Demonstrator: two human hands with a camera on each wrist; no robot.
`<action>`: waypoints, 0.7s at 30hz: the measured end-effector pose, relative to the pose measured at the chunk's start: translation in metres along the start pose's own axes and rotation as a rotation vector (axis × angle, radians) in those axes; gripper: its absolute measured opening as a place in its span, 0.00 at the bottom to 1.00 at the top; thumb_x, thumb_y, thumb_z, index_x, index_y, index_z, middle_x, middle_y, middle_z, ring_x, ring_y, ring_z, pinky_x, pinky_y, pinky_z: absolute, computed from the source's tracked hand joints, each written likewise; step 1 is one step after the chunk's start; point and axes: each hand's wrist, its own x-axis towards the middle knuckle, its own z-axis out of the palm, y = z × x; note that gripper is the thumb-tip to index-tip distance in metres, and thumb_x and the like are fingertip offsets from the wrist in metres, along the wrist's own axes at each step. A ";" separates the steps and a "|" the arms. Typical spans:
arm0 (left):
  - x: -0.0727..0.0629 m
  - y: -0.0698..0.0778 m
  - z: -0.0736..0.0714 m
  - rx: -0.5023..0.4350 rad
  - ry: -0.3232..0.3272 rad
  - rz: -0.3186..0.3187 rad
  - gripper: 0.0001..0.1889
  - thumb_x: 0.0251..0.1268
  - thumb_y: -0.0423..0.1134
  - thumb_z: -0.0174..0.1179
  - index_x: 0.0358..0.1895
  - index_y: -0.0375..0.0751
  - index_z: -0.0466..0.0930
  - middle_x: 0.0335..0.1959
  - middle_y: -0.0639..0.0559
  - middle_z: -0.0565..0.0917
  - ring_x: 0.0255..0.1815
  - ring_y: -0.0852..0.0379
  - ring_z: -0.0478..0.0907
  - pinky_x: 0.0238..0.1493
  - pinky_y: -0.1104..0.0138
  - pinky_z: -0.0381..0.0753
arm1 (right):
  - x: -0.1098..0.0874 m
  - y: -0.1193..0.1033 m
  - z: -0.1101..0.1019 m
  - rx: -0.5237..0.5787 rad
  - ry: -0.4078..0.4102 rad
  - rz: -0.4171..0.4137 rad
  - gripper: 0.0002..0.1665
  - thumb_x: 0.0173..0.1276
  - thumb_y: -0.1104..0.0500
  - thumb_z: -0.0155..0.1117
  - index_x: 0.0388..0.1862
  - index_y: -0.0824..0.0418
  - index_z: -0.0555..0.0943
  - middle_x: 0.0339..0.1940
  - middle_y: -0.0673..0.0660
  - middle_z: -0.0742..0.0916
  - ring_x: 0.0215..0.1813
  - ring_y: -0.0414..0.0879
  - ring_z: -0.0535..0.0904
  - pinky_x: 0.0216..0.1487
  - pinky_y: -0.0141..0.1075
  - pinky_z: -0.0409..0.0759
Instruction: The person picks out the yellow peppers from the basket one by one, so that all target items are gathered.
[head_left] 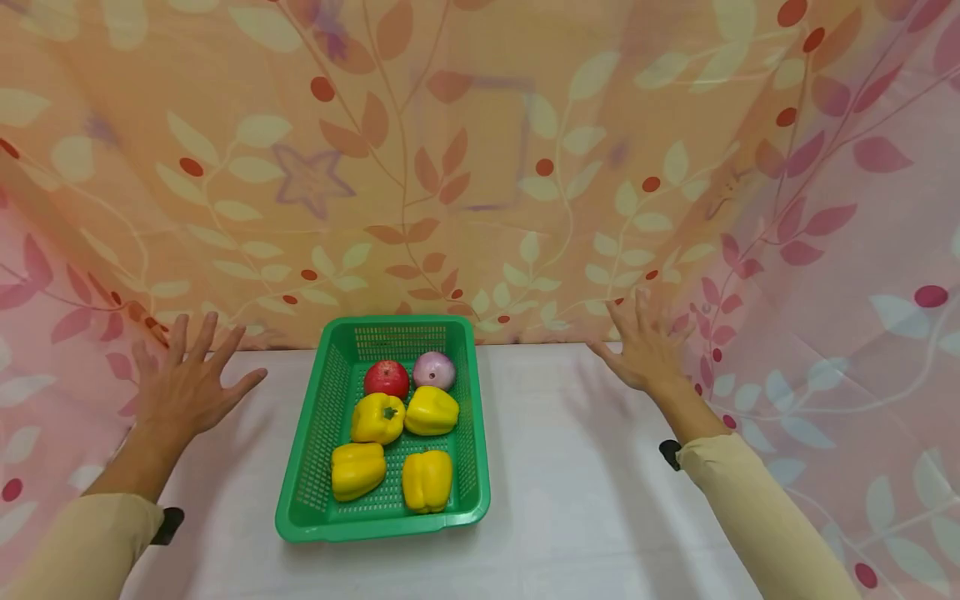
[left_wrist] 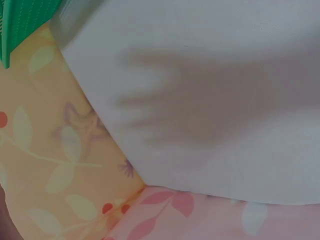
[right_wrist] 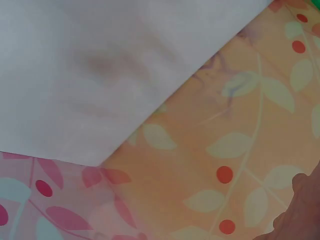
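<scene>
A green plastic basket (head_left: 482, 467) stands on the white tabletop, left of centre in the head view. Inside it are several yellow bell peppers (head_left: 357, 472), a red round fruit or vegetable (head_left: 386, 380) that may be a pomegranate, and a pale purple round one (head_left: 434, 372), perhaps an onion or eggplant. My left hand (head_left: 183, 387) hovers left of the basket, fingers spread, holding nothing. Well to the right of the basket, my right hand (head_left: 647, 350) is also raised with spread fingers and nothing in it. Only a sliver of each hand shows in the wrist views.
Floral cloth (head_left: 480, 167) hangs as a wall behind the table, with pink cloth (head_left: 847, 333) along the right and left sides. The white table surface (head_left: 555, 467) extends on both sides of the basket. Dark bands (head_left: 670, 455) sit at both sleeve cuffs.
</scene>
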 end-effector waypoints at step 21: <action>0.003 0.030 -0.014 -0.067 0.100 0.197 0.44 0.64 0.67 0.53 0.79 0.54 0.53 0.82 0.43 0.45 0.81 0.41 0.29 0.69 0.32 0.23 | 0.003 -0.065 -0.022 0.205 -0.098 -0.148 0.52 0.68 0.23 0.45 0.83 0.46 0.48 0.83 0.61 0.40 0.80 0.68 0.33 0.68 0.76 0.38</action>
